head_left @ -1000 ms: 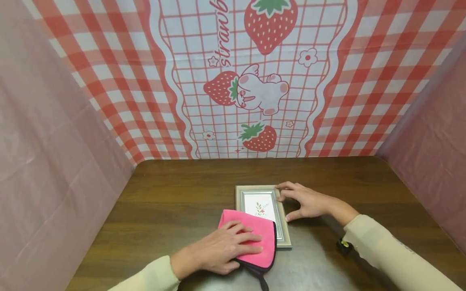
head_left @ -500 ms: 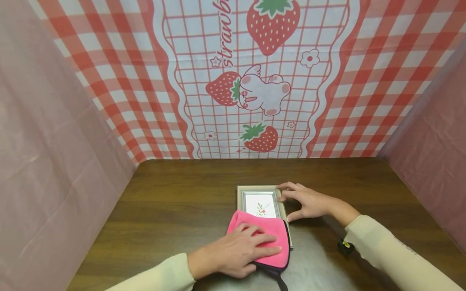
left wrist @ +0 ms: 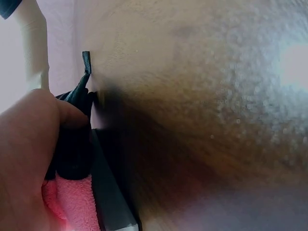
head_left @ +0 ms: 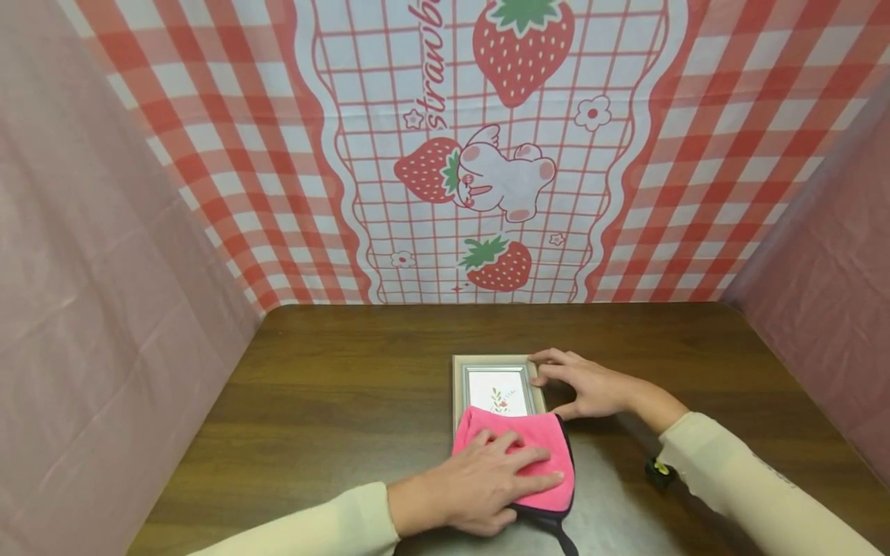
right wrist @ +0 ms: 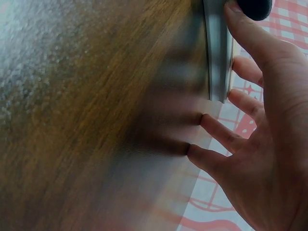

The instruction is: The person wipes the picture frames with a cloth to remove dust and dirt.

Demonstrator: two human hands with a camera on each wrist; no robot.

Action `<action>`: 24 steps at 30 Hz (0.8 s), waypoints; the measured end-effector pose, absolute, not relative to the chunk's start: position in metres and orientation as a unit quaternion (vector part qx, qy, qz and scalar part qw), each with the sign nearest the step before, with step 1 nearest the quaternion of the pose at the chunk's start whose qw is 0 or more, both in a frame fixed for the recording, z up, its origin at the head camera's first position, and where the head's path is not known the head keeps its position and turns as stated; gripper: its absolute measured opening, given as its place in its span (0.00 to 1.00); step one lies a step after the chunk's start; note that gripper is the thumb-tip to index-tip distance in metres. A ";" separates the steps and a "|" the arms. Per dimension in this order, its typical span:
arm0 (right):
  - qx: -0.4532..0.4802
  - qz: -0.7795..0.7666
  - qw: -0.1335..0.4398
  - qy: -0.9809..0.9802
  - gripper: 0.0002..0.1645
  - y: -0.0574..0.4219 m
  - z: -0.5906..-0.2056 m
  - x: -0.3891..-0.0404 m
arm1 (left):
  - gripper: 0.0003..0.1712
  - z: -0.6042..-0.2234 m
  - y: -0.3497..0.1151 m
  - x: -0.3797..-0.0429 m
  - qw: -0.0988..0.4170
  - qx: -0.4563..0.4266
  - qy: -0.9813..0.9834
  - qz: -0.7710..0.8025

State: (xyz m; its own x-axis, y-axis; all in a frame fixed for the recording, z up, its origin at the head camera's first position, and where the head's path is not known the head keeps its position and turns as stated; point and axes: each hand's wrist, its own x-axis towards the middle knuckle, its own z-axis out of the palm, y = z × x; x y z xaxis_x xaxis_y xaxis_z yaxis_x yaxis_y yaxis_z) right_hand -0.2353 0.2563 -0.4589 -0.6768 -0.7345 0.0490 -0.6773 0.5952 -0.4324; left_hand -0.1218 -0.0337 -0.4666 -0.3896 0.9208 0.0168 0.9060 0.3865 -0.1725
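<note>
A picture frame [head_left: 460, 394] with a pale border and a small plant print lies flat on the table. Over its lower part is a pink cloth [head_left: 514, 422] with black edging and a dark strap. My left hand [head_left: 487, 485] holds this cloth, fingers spread across the top. In the left wrist view the thumb [left wrist: 72, 115] bends against the cloth's dark side. My right hand [head_left: 594, 388] holds the frame at its upper right corner and right side. In the right wrist view, its thumb lies along the frame's side [right wrist: 219, 53], and two fingers reach past the end.
The brown wooden table [head_left: 334, 386] ends at a red-and-white checked cloth wall [head_left: 278, 154] with strawberry prints. Pinkish drapes [head_left: 104, 270] flank both sides. A small black item [head_left: 658, 472] with a yellow mark sits by the right sleeve.
My left hand has slid the pink cloth to the right across the lower part of the frame, so its lower right corner is now covered. My right hand stays at the frame.
</note>
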 end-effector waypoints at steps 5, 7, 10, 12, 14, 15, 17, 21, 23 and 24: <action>-0.396 -0.213 0.066 0.891 0.23 0.256 -0.459 -0.234 | 0.46 -0.466 -0.034 -0.121 0.050 -0.545 -0.834 0.069; -0.394 -0.214 0.068 0.891 0.24 0.257 -0.459 -0.234 | 0.46 -0.466 -0.034 -0.121 0.049 -0.545 -0.834 0.068; -0.392 -0.214 0.068 0.892 0.24 0.258 -0.459 -0.234 | 0.46 -0.465 -0.034 -0.121 0.049 -0.545 -0.834 0.067; -0.392 -0.214 0.067 0.892 0.24 0.258 -0.459 -0.234 | 0.46 -0.463 -0.035 -0.122 0.046 -0.546 -0.834 0.067; -0.392 -0.213 0.065 0.893 0.24 0.259 -0.459 -0.235 | 0.47 -0.462 -0.036 -0.123 0.040 -0.546 -0.835 0.065; -0.392 -0.213 0.065 0.893 0.24 0.260 -0.460 -0.235 | 0.47 -0.461 -0.036 -0.124 0.036 -0.545 -0.835 0.066; -0.388 -0.212 0.066 0.895 0.25 0.261 -0.461 -0.236 | 0.46 -0.459 -0.037 -0.125 0.030 -0.546 -0.835 0.064; -0.387 -0.213 0.065 0.895 0.26 0.261 -0.462 -0.235 | 0.46 -0.457 -0.040 -0.124 0.021 -0.544 -0.836 0.062; -0.391 -0.213 0.061 0.893 0.26 0.260 -0.463 -0.235 | 0.46 -0.457 -0.044 -0.124 0.025 -0.544 -0.836 0.064; -0.392 -0.214 0.061 0.893 0.26 0.260 -0.463 -0.235 | 0.46 -0.457 -0.046 -0.123 0.025 -0.544 -0.836 0.063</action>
State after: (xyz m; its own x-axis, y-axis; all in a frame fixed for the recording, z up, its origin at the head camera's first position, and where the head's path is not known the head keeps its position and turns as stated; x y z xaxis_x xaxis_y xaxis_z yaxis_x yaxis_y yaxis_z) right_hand -0.2352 0.2599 -0.4631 -0.6856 -0.7255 0.0597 -0.6735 0.6010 -0.4304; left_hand -0.1234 -0.0456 -0.4573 -0.4071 0.9130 -0.0261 0.9066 0.4004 -0.1335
